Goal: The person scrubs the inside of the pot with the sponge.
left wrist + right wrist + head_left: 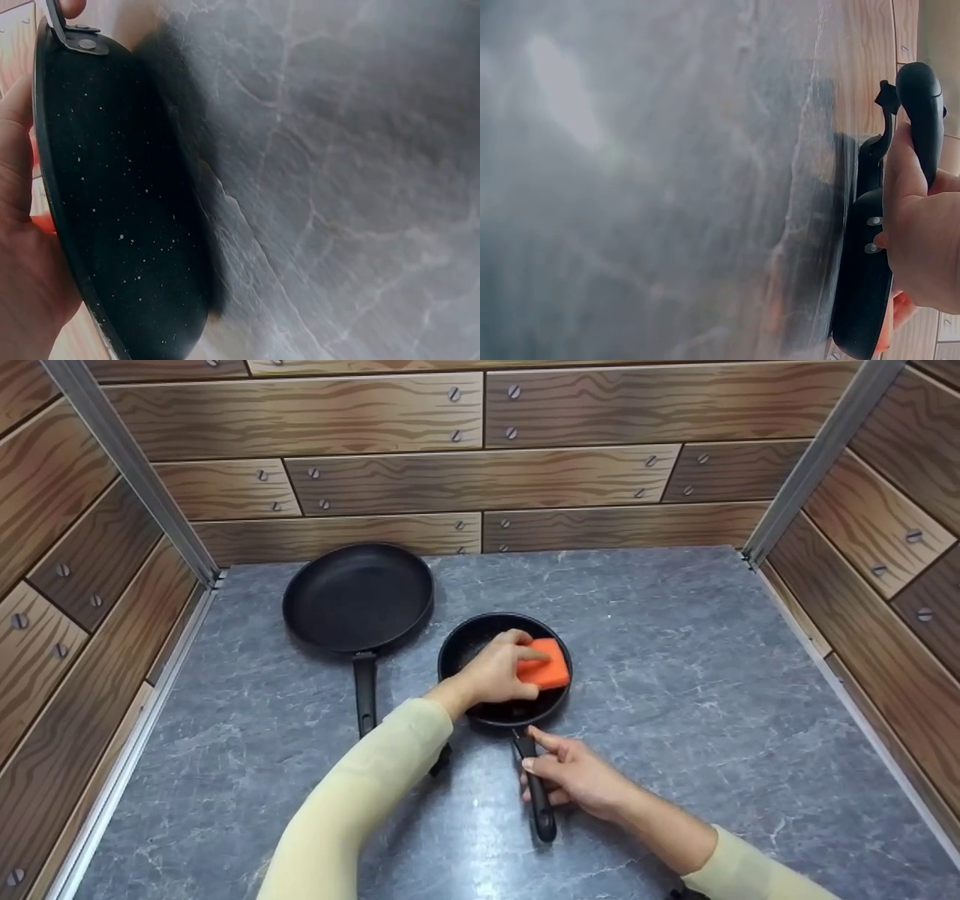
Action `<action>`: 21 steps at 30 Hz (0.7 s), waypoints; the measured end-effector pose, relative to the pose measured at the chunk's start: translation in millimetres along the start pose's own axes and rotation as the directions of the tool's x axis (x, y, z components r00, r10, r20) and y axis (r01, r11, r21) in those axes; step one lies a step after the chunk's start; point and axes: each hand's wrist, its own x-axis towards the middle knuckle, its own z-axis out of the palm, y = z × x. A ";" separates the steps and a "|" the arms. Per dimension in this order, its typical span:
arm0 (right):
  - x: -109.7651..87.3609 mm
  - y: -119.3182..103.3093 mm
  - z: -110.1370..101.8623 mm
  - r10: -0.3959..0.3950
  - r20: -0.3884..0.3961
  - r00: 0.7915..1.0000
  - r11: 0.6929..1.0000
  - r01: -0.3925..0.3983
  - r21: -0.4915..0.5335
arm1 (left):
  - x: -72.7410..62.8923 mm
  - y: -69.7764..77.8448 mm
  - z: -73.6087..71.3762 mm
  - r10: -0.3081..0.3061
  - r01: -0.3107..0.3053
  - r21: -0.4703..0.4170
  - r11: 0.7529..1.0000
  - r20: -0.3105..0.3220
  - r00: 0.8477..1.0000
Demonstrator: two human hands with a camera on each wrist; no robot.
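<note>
A small black frying pan [480,639] stands on the grey marbled tabletop, its handle pointing toward the front. My left hand [499,669] reaches into it and grips an orange sponge [553,666] against the pan's right inner side. Around the black handle [541,810] curl the thumb and fingers of my right hand [581,776]. The left wrist view shows the pan's speckled outer wall [127,202] with part of my left hand [30,277] behind the rim. In the right wrist view, my right hand [922,232] holds the handle [922,112] just above the table.
A larger black frying pan [360,596] lies at the back left, its handle [365,694] running forward beside my left sleeve [367,787]. Wood-patterned panels [480,480] wall the back and both sides of the tabletop [697,660].
</note>
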 end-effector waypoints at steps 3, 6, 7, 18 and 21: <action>0.4 0.2 0.2 0.002 -0.002 1.000 1.000 -0.002 0.000 | 0.5 -1.5 -0.9 0.021 -0.022 0.033 0.999 0.011 1.000; 0.5 -0.3 0.3 -0.001 -0.003 1.000 1.000 0.001 -0.001 | 1.3 -3.1 -1.6 0.043 -0.045 0.064 0.997 0.021 0.999; 0.5 -0.3 0.4 -0.002 -0.003 1.000 1.000 0.002 -0.001 | 1.4 -3.8 -1.6 0.052 -0.053 0.074 0.996 0.021 0.998; -0.3 -1.4 1.9 -0.011 -0.001 1.000 1.000 0.011 0.020 | 1.0 -9.4 1.5 0.172 -0.174 0.272 0.946 0.031 0.985; -0.2 -1.6 1.6 0.000 -0.008 1.000 1.000 0.000 0.015 | 1.4 -11.0 1.8 0.202 -0.204 0.343 0.917 0.040 0.978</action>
